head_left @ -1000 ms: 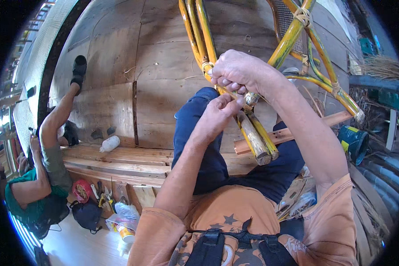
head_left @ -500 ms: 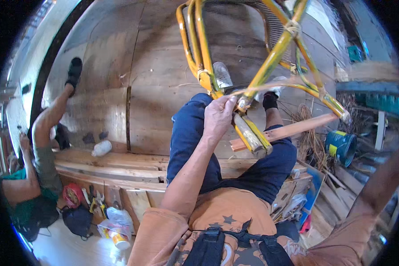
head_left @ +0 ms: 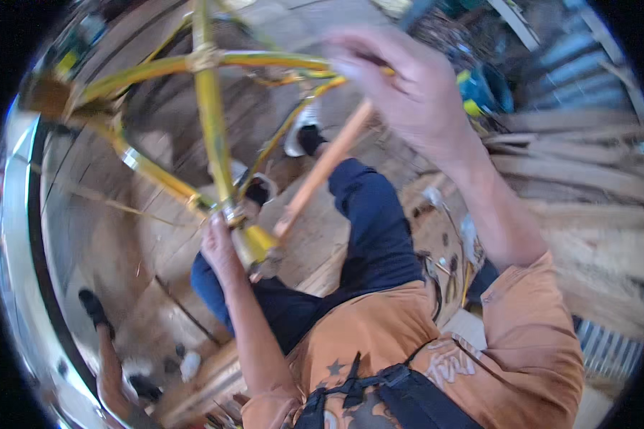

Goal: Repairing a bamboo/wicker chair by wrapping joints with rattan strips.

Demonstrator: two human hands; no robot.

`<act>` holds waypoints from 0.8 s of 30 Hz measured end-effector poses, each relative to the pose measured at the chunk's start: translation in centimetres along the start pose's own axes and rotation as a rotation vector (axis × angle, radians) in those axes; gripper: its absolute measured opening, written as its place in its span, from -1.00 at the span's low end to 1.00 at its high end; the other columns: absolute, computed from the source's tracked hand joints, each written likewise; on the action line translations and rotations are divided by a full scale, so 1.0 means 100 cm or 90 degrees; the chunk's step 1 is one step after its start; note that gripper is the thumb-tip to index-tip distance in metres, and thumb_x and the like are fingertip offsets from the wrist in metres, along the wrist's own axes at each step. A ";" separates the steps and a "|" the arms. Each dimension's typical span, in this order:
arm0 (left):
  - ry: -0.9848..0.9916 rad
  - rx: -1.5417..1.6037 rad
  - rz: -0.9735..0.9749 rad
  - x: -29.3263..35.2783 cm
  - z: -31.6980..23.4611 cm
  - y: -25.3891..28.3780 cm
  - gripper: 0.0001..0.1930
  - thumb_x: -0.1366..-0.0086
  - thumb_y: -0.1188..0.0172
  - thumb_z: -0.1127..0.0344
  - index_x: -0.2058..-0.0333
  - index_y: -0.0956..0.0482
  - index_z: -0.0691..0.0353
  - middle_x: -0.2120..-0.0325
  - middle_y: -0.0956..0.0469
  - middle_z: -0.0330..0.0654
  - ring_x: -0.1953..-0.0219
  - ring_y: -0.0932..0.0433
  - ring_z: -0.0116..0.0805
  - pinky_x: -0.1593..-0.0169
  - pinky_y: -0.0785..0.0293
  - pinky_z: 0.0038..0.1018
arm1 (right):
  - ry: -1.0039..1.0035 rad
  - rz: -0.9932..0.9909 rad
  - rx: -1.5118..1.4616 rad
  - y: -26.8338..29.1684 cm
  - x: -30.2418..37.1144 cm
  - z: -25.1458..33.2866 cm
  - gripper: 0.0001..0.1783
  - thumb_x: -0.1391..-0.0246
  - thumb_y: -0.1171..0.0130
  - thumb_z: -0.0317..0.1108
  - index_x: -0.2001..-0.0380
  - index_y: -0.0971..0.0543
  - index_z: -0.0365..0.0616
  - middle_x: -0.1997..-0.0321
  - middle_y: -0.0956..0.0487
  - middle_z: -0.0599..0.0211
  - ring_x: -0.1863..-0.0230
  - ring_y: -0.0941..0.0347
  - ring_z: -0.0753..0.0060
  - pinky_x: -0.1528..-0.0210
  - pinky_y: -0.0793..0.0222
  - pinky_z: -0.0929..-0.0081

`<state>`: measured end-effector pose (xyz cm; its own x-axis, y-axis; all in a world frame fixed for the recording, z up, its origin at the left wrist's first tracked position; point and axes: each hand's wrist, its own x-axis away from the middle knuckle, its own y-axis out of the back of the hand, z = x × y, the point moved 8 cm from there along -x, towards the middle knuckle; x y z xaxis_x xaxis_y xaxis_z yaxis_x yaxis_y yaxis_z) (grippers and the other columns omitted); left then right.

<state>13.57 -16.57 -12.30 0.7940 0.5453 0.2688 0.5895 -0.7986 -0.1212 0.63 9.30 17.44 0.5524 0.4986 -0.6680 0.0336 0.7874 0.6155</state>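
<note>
1. While the left hand (head_left: 219, 250) looks closed on the yellow frame (head_left: 213, 121) at its lower joint, the right hand (head_left: 411, 93) hangs raised, fingers curled; blur, can't tell if gripping.
2. Frame: ahead of torso, lower end above dark trousers (head_left: 376, 229).
3. My read: joint work; next move calls for steady left hold.
4. Bucket (head_left: 495, 89): label unreadable. Shirt (head_left: 379, 318): pale lettering.

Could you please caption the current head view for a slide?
Left hand touching a yellow pole frame, right hand outstretched and blurred.
</note>
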 end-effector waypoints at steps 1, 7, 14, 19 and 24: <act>-0.010 -0.030 -0.008 -0.002 0.000 0.002 -0.68 -0.41 -0.01 0.16 0.22 -0.58 0.32 0.42 -0.56 -0.28 0.40 -0.47 -0.57 0.28 -0.41 -0.57 | -0.219 0.002 0.012 0.040 0.056 -0.040 -0.73 -0.18 -0.13 -0.42 0.07 -0.52 -0.27 0.23 -0.59 0.23 0.29 -0.55 0.47 0.28 -0.49 0.56; -0.425 -0.750 0.065 0.011 -0.017 -0.010 -0.63 -0.28 -0.16 0.20 0.01 -0.45 0.28 0.20 -0.53 -0.09 0.23 -0.54 -0.26 0.19 -0.49 -0.43 | -0.857 -0.195 0.178 0.138 0.426 -0.103 -0.71 -0.21 -0.08 -0.28 0.13 -0.48 -0.31 0.24 -0.51 0.08 0.24 -0.40 0.19 0.17 -0.33 0.32; -0.543 -0.731 0.091 0.011 -0.018 -0.006 -0.28 -0.08 -0.30 -0.02 -0.11 -0.33 0.32 0.14 -0.52 0.09 0.15 -0.52 0.06 0.11 -0.46 -0.15 | -0.965 -0.395 -0.003 0.102 0.597 -0.110 -0.77 -0.35 0.18 -0.25 0.34 -0.29 -0.18 0.45 -0.07 0.45 0.48 0.06 0.42 0.36 -0.05 0.28; -0.510 -0.815 0.046 0.019 -0.017 -0.010 -0.33 -0.11 -0.25 -0.09 -0.06 -0.41 0.29 0.19 -0.54 0.00 0.21 -0.52 -0.10 0.18 -0.47 -0.28 | -0.911 -0.165 0.306 0.105 0.589 -0.114 -0.79 -0.31 0.13 -0.27 0.21 -0.36 -0.21 0.30 -0.25 0.28 0.30 -0.15 0.29 0.19 -0.15 0.29; -0.316 -0.527 0.060 0.012 -0.029 -0.017 -0.40 -0.17 -0.20 -0.12 0.02 -0.50 0.30 0.30 -0.58 -0.12 0.34 -0.54 -0.31 0.29 -0.47 -0.45 | -0.935 -0.114 0.346 0.121 0.598 -0.097 -0.72 -0.27 0.09 -0.30 0.08 -0.43 -0.25 0.14 -0.43 0.11 0.12 -0.35 0.15 0.03 -0.25 0.30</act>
<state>13.07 -15.33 -9.03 0.9170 0.3635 -0.1643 0.3794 -0.6677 0.6405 25.95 52.19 -19.09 0.7917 -0.6103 0.0284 0.2894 0.4155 0.8623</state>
